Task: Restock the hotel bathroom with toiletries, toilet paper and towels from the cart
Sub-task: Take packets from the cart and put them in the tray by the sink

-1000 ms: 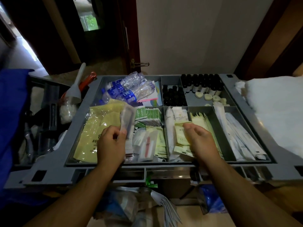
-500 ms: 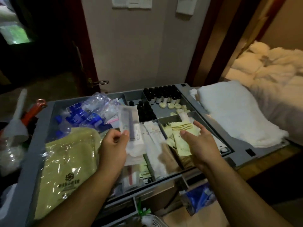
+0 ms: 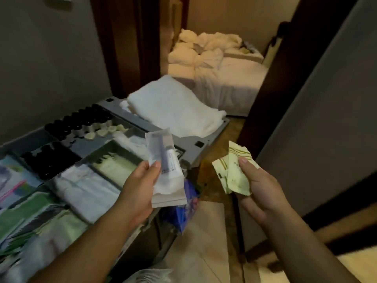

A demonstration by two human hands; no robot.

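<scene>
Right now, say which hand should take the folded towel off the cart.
Left, probably. The left hand holds a clear packet over the cart rim, with the white towel just beyond it. The right hand grips yellow sachets out over the floor. Both are full, so free one first.

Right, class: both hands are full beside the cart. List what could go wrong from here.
1. The left hand grips a stack of clear packets by one side; the lower ones might slide out.
2. The right hand holds loosely fanned yellow sachets over the floor; one could drop.
</scene>
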